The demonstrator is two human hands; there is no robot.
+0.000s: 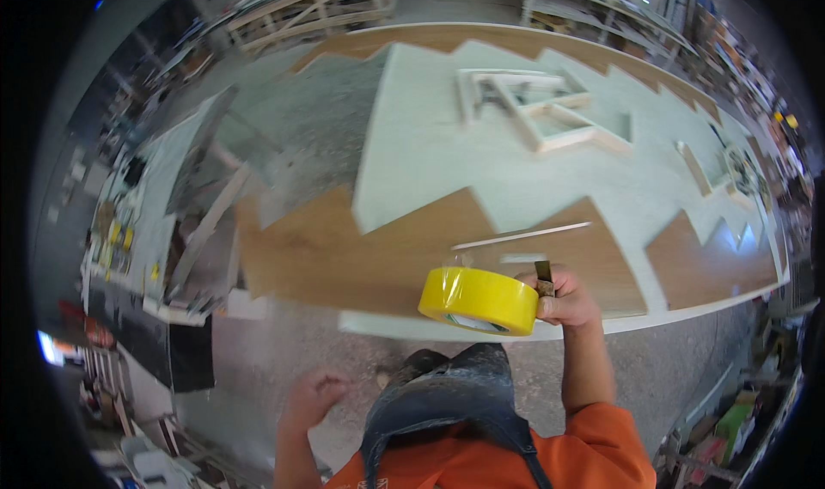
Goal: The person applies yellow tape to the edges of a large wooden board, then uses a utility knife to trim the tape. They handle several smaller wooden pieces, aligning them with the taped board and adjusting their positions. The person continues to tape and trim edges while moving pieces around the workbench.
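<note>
My right hand (567, 298) is closed at the right edge of a wide roll of yellow tape (481, 300), held above the near edge of the table. A small dark, flat strip (544, 272) also sticks up from its fingers; its kind is unclear. My left hand (318, 394) hangs low over the floor, away from the table, its fingers smeared by motion. Beneath the tape lies a brown zigzag-edged board (344, 253), shaped like a stair stringer. Behind the roll, a thin pale strip (524, 235) rests across the boards.
The pale tabletop (412, 162) bears a wooden frame (550, 115), another zigzag board (713, 257) at right and a long one (481, 38) along the far edge. A cluttered workbench (155, 205) stands at left. Wooden racks (318, 8) line the back.
</note>
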